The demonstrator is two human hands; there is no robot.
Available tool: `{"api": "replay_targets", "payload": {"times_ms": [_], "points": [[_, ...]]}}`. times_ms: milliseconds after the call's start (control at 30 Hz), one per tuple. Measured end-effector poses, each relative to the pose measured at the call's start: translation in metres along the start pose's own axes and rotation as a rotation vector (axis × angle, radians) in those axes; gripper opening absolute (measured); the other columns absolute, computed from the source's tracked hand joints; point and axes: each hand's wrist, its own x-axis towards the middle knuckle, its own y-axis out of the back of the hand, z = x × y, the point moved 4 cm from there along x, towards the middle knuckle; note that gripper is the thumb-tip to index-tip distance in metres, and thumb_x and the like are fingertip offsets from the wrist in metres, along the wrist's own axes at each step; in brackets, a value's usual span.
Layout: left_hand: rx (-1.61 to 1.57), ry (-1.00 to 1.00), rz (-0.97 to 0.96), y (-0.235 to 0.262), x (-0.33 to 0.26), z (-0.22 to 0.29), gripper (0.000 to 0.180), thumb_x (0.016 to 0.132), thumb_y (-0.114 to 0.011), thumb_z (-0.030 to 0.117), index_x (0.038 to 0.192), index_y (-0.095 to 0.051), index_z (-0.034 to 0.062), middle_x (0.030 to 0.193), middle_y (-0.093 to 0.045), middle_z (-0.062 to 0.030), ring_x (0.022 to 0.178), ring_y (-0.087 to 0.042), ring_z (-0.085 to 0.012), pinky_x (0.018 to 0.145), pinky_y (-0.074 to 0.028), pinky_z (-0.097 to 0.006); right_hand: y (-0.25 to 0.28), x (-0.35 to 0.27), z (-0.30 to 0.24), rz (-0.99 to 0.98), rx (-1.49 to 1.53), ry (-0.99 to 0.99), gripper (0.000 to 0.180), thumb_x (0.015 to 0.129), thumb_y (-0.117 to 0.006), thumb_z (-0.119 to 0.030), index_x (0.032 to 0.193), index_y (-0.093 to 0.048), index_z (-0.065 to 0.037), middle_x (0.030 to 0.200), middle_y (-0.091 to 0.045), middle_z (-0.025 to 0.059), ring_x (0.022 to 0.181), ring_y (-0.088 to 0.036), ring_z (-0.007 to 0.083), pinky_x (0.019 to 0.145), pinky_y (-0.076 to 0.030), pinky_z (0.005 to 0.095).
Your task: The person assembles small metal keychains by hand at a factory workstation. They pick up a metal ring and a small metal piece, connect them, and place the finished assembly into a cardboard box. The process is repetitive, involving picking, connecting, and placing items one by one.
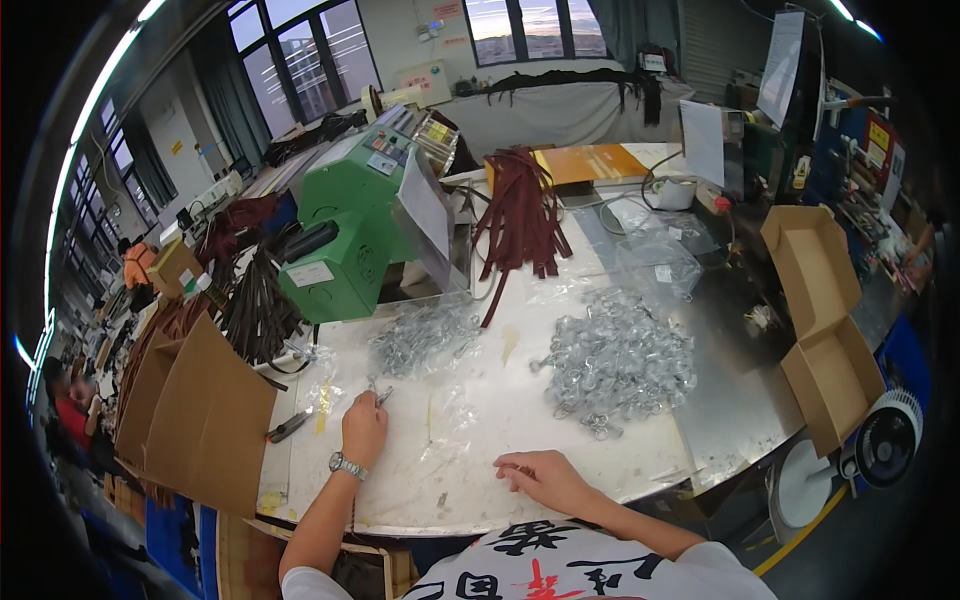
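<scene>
My left hand point(365, 432), with a metal watch point(347, 465) on its wrist, is closed over the white tabletop with its fingers pressed together. A small silver metal clasp point(383, 397) shows at its fingertips; its exact shape is too small to tell. My right hand point(545, 480) rests near the front edge, fingers loosely bent and apart, with nothing visible in them. Beyond it lies a big pile of silver metal clasps in clear bags point(625, 360). A smaller spread of similar metal pieces point(425, 338) lies beyond my left hand. A dark-handled cutter point(289, 427) is left of that hand.
A green machine point(350, 215) stands at the back left. Dark red straps point(522, 215) hang beside it. A cardboard box point(205, 410) is at the left, an open carton point(822, 320) at the right. A fan point(888, 440) stands low right; a person in orange point(137, 265) is far left.
</scene>
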Motion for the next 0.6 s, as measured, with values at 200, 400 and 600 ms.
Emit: {"api": "replay_targets", "payload": {"times_ms": [200,400,600], "points": [[-0.551,0.086,-0.166,0.048,-0.013,0.095,0.016,0.098,-0.071,0.012,0.104,-0.073,-0.0030,0.082,-0.071,-0.0071,0.071,-0.060,-0.0164,0.066,-0.047,-0.032,0.012,0.014,-0.017,0.016,0.249,-0.120,0.041,0.105,-0.066,-0.013,0.143,-0.059,0.000,0.117,-0.073,0.0098,0.083,-0.072,0.0116,0.068,-0.058,0.0254],[-0.803,0.050,-0.425,0.017,-0.053,0.157,0.022,0.099,-0.073,0.022,0.105,-0.076,0.0007,0.077,-0.068,-0.0031,0.066,-0.048,-0.0086,0.061,-0.041,-0.028,0.008,0.028,-0.020,-0.058,0.313,-0.205,0.029,0.104,-0.070,-0.014,0.127,-0.067,0.002,0.093,-0.074,0.0068,0.076,-0.070,0.0103,0.063,-0.056,0.0242],[-0.956,0.237,-0.594,0.001,-0.061,0.162,0.022,0.103,-0.070,0.022,0.107,-0.075,0.0013,0.081,-0.067,0.0030,0.064,-0.046,-0.0030,0.057,-0.038,-0.023,0.015,0.018,-0.032,0.072,0.149,-0.068,0.021,0.106,-0.067,-0.017,0.104,-0.074,0.002,0.080,-0.073,0.0044,0.064,-0.066,0.0081,0.058,-0.053,0.0240]]}}
